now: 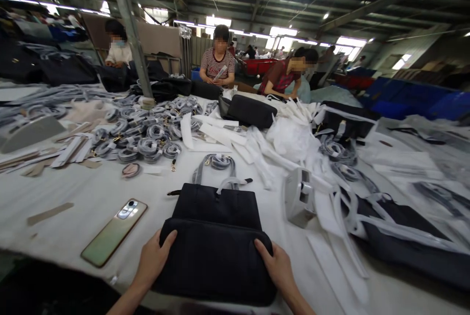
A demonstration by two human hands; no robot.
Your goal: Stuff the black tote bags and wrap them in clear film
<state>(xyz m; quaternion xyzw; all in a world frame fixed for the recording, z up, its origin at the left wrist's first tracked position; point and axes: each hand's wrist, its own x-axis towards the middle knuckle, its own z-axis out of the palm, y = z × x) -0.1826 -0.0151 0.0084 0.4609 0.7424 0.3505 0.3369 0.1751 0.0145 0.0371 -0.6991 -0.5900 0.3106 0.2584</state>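
Observation:
A black handbag (216, 256) lies on the white table in front of me, its base toward me and its flatter part stretching away. My left hand (156, 256) grips its left edge, thumb on top and the other fingers hidden behind. On the opposite edge my right hand (275, 261) holds it the same way. Wrapped grey straps (220, 162) rise from the bag's far end, with a coiled strap between them. A phone (114, 232) in a green-gold case rests left of my left hand.
Many coiled straps (150, 141) are piled beyond the bag. A grey-white tape dispenser (299, 197) stands to the right, beside white foam strips (334, 251). Another black bag (407, 236) lies far right. Co-workers (217, 62) sit across the table, near a metal post (130, 26).

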